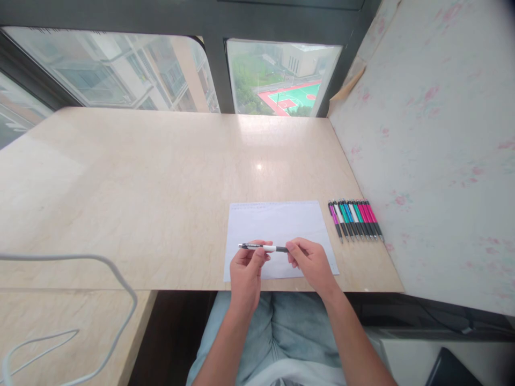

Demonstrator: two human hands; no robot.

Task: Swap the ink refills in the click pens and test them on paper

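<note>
Fingers of left hand and right hand pinch a pen over the paper. Other pens lie right of the paper.

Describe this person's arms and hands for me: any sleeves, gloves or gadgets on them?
The left hand and right hand are ordinary bare human hands, without gloves. The visible forearms are slender and bare, with no sleeve, watch, cable or marking showing. Below are light-blue trousers and some whitish cloth.
</note>
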